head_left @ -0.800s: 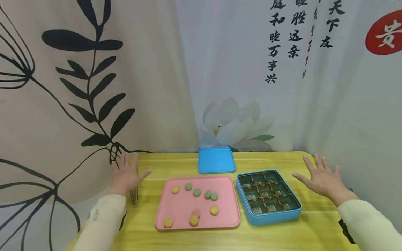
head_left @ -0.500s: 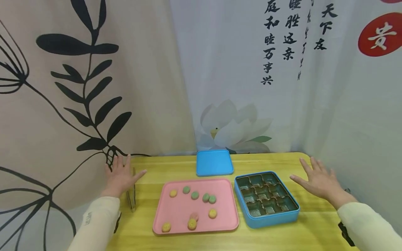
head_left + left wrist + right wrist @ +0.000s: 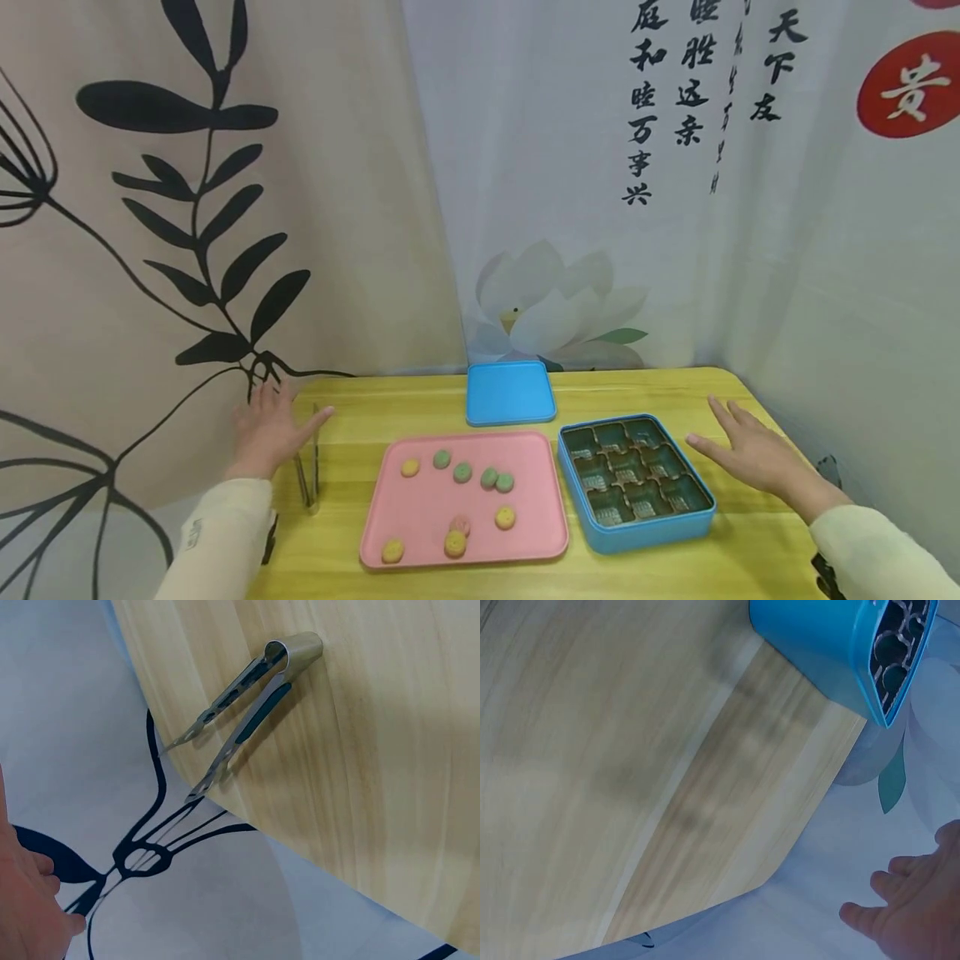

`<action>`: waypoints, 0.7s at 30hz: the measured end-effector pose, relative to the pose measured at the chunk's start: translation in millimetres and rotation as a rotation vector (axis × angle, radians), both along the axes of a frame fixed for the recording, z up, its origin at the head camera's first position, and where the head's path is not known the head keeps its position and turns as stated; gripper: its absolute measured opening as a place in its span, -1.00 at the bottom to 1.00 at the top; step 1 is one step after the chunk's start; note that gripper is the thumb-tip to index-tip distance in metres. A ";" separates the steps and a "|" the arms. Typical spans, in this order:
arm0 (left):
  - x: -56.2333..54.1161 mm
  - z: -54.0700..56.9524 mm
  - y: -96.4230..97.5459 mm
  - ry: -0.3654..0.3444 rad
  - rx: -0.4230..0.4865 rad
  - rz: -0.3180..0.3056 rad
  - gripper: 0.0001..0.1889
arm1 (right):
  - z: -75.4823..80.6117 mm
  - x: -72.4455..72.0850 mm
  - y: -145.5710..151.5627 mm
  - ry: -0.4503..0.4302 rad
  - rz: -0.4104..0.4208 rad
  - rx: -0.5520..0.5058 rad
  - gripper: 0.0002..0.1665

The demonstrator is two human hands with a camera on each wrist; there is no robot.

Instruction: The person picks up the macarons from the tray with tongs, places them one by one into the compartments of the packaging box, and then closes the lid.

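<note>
My left hand [image 3: 268, 432] is held up with straight, spread fingers at the table's left side, holding nothing. Beside it lie metal tongs [image 3: 306, 652], their arms spread, with dark strips along them. Off to the right, my right hand [image 3: 761, 457] is also spread and holds nothing. Nearest to it is a blue box [image 3: 652, 535] with a dark insert divided into several compartments, no cookies showing in them. Between the hands, a pink tray [image 3: 412, 517] bears small round cookies: several green ones [image 3: 462, 472], several yellow ones [image 3: 454, 545] and a pink one [image 3: 461, 525].
A flat blue lid [image 3: 511, 393] lies near the back edge of the wooden table [image 3: 375, 400]. Behind the table hangs a printed curtain [image 3: 375, 208] with plants and writing. The table's right corner is rounded.
The head view has shifted slightly, so the table things sit a little lower and to the left. My left hand has drifted left, and the right hand is slightly lower. Nothing was picked up.
</note>
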State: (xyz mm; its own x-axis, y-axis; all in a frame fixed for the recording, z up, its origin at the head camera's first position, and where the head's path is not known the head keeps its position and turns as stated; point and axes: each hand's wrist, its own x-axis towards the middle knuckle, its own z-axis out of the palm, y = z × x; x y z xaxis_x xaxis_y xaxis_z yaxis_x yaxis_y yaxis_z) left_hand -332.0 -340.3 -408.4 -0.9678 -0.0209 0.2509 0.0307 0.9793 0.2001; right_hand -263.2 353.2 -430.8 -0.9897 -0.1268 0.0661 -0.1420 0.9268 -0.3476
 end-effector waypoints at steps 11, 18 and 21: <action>4.8 -2.3 -1.6 0.003 0.098 0.026 0.18 | -9.6 7.2 -3.5 -0.078 0.062 -0.182 0.12; 5.8 -10.9 -6.5 -0.026 0.163 0.052 0.21 | -20.6 10.3 -2.2 -0.141 0.092 -0.270 0.13; 5.6 -14.8 -8.8 -0.038 0.185 0.062 0.20 | -26.5 12.1 -2.4 -0.189 0.096 -0.305 0.13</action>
State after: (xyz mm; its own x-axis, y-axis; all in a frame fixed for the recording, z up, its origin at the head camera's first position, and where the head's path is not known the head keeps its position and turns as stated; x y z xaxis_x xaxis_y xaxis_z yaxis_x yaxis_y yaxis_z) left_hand -326.5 -349.1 -423.3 -0.9719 -0.1231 0.2005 -0.0395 0.9256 0.3765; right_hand -251.1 350.8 -457.3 -0.9725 -0.2228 -0.0675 -0.1305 0.7620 -0.6343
